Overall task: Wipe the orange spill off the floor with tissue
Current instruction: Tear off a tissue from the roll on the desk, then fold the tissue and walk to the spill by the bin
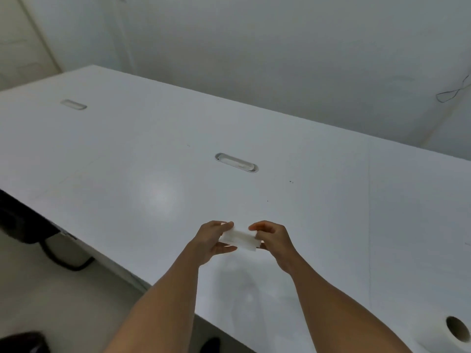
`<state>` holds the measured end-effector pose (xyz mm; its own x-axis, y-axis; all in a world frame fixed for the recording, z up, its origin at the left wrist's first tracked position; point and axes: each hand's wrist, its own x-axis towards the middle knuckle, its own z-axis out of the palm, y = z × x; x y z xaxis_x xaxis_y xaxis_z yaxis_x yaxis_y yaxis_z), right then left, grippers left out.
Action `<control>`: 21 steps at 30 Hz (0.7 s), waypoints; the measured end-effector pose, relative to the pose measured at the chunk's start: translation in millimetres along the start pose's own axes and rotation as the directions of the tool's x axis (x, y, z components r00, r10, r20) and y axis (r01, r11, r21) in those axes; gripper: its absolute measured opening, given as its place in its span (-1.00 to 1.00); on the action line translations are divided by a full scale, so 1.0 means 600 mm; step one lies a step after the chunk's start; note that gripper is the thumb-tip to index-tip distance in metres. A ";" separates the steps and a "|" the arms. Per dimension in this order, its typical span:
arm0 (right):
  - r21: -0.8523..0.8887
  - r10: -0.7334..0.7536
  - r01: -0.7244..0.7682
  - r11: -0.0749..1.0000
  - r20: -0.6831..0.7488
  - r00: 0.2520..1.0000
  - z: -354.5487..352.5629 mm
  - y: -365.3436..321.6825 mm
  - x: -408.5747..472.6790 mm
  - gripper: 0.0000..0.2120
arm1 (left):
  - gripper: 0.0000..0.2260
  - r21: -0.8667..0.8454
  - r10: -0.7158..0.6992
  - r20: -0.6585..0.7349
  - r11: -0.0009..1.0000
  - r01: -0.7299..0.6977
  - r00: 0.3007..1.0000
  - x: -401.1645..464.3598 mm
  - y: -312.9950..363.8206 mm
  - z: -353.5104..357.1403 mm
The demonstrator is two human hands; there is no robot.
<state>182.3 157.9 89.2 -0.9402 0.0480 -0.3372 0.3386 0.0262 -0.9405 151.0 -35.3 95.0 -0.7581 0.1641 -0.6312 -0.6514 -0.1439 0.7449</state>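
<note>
Two bare hands, left hand and right hand, pinch opposite ends of a folded white paper tissue above the white table

Folded white tissue: both ends hidden behind the fingers of the left hand and of the right hand; layers too blurred to count.
White paper roll: cut off by the right and bottom edges; only its dark core and part of the rim show.
Long white desk: left and right ends run out of frame.
Dark chair: mostly hidden under the desk edge, blurred.
Beige floor: only a strip shows at lower left.
Dark shape at the bottom left corner: cropped, cannot tell what it is.
Thin dark wire on the wall: cut by the right edge.
</note>
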 end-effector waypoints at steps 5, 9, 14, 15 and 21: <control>0.077 0.069 -0.079 0.994 0.129 0.989 0.013 0.027 -0.041 -0.72 | -0.71 -0.082 0.009 -0.115 0.996 -0.019 0.993 -0.069 -0.064 -0.016; 0.036 0.138 -0.150 0.988 0.221 0.966 0.054 0.052 -0.068 -0.78 | -0.66 -0.146 0.006 -0.225 0.988 -0.040 0.974 -0.129 -0.117 -0.050; -0.058 0.135 -0.122 0.991 0.376 0.917 0.131 0.065 -0.113 -0.86 | -0.48 -0.215 0.021 -0.338 0.971 -0.099 0.941 -0.202 -0.173 -0.110; -0.079 0.135 -0.112 0.991 0.402 0.906 0.152 0.066 -0.122 -0.88 | -0.47 -0.226 0.033 -0.359 0.967 -0.121 0.933 -0.219 -0.182 -0.125; -0.217 0.141 -0.041 0.975 0.468 0.872 0.273 0.082 -0.157 -0.88 | -0.67 -0.241 0.065 -0.561 0.941 -0.238 0.825 -0.302 -0.224 -0.214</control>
<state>281.6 -9.2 68.1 -0.7894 -0.4216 -0.4462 0.3770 0.2407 -0.8944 372.2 -170.7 81.6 -0.6855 -0.4216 -0.5936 -0.4403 -0.4094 0.7991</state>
